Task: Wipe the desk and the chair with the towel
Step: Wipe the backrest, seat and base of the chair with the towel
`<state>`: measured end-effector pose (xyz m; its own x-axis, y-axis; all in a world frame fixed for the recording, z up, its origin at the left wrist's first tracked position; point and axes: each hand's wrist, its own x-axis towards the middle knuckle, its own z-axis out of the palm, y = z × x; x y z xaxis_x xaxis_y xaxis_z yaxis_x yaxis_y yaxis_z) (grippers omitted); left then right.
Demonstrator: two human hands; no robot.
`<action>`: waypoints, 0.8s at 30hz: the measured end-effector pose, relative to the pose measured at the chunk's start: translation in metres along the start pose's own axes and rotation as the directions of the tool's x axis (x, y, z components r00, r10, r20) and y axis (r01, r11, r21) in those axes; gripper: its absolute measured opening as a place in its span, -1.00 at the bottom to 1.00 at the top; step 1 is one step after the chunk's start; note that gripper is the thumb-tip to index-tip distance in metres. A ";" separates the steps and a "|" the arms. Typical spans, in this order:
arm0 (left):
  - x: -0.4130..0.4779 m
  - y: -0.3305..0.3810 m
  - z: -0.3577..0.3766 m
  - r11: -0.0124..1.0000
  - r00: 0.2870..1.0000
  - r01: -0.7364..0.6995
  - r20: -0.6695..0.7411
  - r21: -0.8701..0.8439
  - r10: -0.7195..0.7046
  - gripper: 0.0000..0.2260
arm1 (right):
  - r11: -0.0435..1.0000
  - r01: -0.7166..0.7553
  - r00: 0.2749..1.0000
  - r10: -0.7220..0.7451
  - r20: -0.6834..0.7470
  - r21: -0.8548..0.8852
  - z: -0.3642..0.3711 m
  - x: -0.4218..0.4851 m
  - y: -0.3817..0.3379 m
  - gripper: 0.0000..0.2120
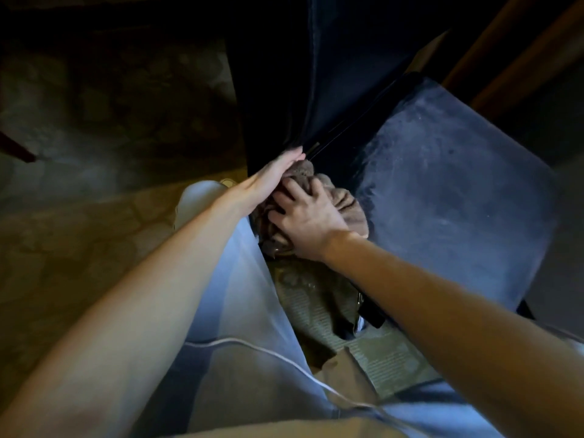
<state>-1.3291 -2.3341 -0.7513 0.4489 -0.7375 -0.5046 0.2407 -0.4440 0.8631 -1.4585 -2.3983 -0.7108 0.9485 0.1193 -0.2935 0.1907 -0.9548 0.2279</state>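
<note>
Both bare forearms are stretched forward from the near edge and are brought together at mid-scene, the left from the near left, the right from the near right. The left grip [275, 177] is held flat, its fingers straight and together, pointed far and rightward. The right grip [311, 221] is laid palm-down just beside it, its fingers spread and curled into a crumpled brown towel [347, 203].
</note>
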 end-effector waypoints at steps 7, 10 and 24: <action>-0.005 -0.002 -0.004 1.000 0.998 0.001 0.064 0.029 -0.003 -0.44 | 0.886 0.189 0.962 -0.080 0.263 -0.424 0.022 -0.005 -0.053 -0.54; -0.007 0.001 -0.003 0.999 0.999 0.015 0.049 0.031 -0.017 -0.44 | 0.872 0.232 0.929 -0.068 0.364 -0.431 0.024 -0.032 -0.050 -0.55; -0.017 0.007 0.001 1.000 1.000 -0.010 0.026 0.011 0.010 -0.43 | 1.000 -0.008 0.991 0.008 -0.132 -0.001 0.013 -0.088 -0.011 -0.73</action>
<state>-1.3353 -2.3253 -0.7366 0.4283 -0.7549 -0.4967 0.2269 -0.4422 0.8677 -1.5474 -2.4018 -0.6994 0.9751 0.1463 -0.1669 0.1830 -0.9555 0.2312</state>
